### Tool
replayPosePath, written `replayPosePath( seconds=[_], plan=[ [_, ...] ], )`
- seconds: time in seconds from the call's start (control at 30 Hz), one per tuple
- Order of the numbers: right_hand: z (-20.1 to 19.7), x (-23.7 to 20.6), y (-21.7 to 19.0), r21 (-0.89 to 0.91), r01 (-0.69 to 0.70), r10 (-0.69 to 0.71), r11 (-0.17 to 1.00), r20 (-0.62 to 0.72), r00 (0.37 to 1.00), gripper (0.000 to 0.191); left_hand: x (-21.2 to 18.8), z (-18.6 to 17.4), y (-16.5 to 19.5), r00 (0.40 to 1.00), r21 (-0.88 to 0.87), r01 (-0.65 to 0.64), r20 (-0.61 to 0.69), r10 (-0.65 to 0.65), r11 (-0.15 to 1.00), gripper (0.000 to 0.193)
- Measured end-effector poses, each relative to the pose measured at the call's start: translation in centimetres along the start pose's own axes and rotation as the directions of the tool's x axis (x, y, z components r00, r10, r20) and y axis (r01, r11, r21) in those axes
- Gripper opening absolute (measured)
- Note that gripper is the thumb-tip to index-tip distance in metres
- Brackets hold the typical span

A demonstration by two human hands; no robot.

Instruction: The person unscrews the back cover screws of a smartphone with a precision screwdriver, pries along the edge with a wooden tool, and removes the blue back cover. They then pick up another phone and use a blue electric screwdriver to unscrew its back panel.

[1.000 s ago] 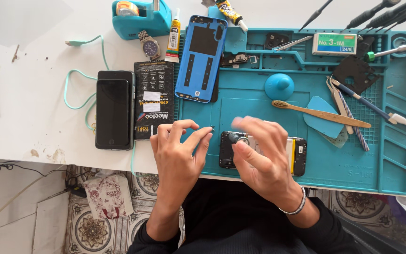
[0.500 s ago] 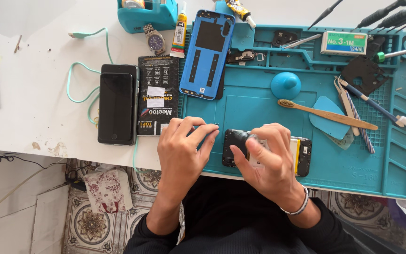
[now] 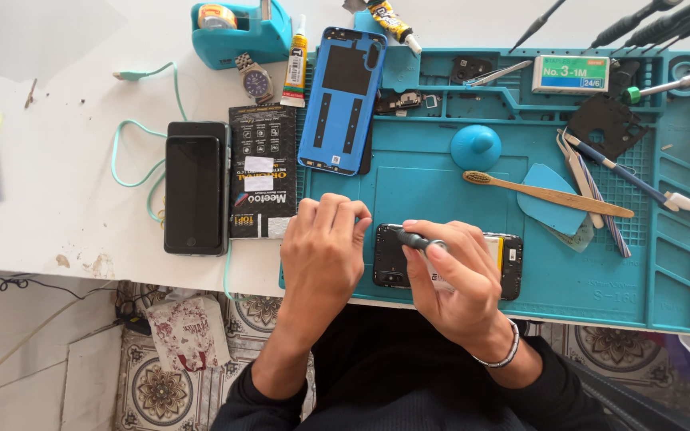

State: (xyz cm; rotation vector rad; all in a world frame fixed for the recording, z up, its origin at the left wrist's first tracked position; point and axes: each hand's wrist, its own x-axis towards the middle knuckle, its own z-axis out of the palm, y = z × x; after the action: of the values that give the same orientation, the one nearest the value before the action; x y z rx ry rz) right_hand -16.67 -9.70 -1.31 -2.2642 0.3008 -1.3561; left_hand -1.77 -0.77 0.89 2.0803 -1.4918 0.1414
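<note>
An opened black phone [image 3: 509, 263] lies on its front on the teal repair mat [image 3: 433, 191], near the table's front edge. My right hand [image 3: 457, 283] covers the phone's middle and grips a dark screwdriver handle [image 3: 419, 240] between thumb and fingers. Its tip is hidden. My left hand [image 3: 325, 251] rests on the mat with its fingertips curled against the phone's left end. The phone's blue back cover [image 3: 343, 100] lies apart at the mat's upper left.
Left of the mat lie a black phone [image 3: 195, 187], a dark flat package [image 3: 261, 172], a watch [image 3: 254, 80] and a teal tape dispenser [image 3: 241, 28]. On the mat are a bamboo toothbrush [image 3: 549, 194], a blue suction cup [image 3: 475, 146], tweezers, picks and screwdrivers.
My right hand has closed round the screwdriver handle over the phone. My left hand has curled tighter against the phone's left end. The camera view has shifted slightly.
</note>
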Motion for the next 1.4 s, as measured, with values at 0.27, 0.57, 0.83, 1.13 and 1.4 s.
replayPosePath(
  seconds=[0.27,0.57,0.83,1.13,1.4],
  plan=[
    [-0.5,-0.8,-0.5,0.104,0.007,0.005,0.995,-0.11,0.994,0.065,-0.9,0.1,0.8,0.984,-0.495,0.162,0.015,-0.178,0.854,0.007],
    [-0.6,-0.7,-0.8,0.109,0.017,-0.003,0.994,-0.128,0.992,0.063,-1.1,0.6,0.5,0.995,-0.426,0.095,0.051,-0.081,0.9,0.016],
    [-0.1,-0.8,-0.5,0.129,0.019,-0.002,0.991,-0.13,0.992,0.062,-1.1,0.6,0.2,0.996,-0.46,0.087,0.065,-0.064,0.883,0.016],
    [-0.1,-0.9,-0.4,0.125,0.039,-0.024,0.991,-0.126,0.992,0.065,-1.1,0.5,0.0,0.989,-0.507,0.136,0.115,-0.089,0.851,0.018],
    [-0.2,-0.8,-0.4,0.117,0.035,-0.019,0.992,-0.137,0.99,0.062,-1.1,0.4,0.1,0.992,-0.5,0.107,0.107,-0.062,0.859,0.02]
  ],
)
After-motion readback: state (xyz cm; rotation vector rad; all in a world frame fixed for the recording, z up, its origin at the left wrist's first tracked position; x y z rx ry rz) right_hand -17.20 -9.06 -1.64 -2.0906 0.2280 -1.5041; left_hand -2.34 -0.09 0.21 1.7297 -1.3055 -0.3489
